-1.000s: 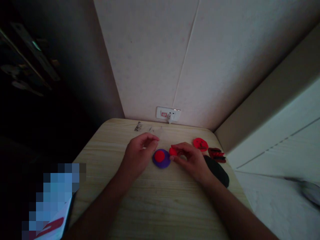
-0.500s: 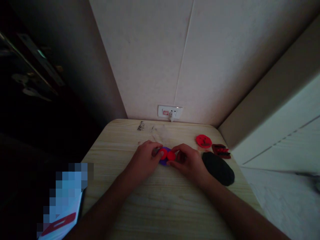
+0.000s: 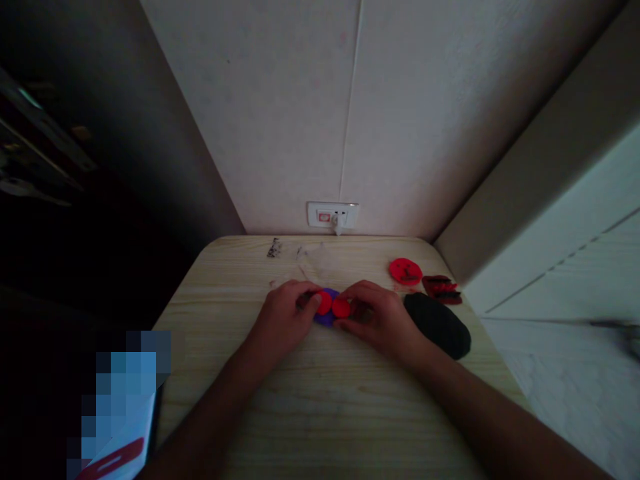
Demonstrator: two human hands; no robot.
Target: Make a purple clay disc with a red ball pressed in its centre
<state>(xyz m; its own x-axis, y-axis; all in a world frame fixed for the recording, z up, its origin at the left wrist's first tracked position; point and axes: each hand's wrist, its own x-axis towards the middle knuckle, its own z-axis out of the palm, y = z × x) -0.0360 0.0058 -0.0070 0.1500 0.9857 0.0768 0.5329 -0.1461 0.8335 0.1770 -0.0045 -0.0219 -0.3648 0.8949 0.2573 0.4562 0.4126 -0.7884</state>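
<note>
A flat purple clay disc (image 3: 327,316) lies on the light wooden table (image 3: 320,400), with a small red clay round (image 3: 324,303) on top of it. My left hand (image 3: 286,315) curls over the disc's left side, fingertips pressing on that red round. My right hand (image 3: 376,317) pinches a second small red clay piece (image 3: 341,307) against the disc's right edge. Both hands hide much of the purple disc.
A red clay disc (image 3: 405,271), a dark red ridged piece (image 3: 442,289) and a black lump (image 3: 438,325) lie at the right. A wall socket (image 3: 333,216) sits behind the table. Small scraps (image 3: 274,249) lie near the far edge. A white bed surface (image 3: 560,393) borders the right.
Both hands have closed in on the purple disc. My right hand has brought the second red piece against the disc, and my left hand now presses on the first red round.
</note>
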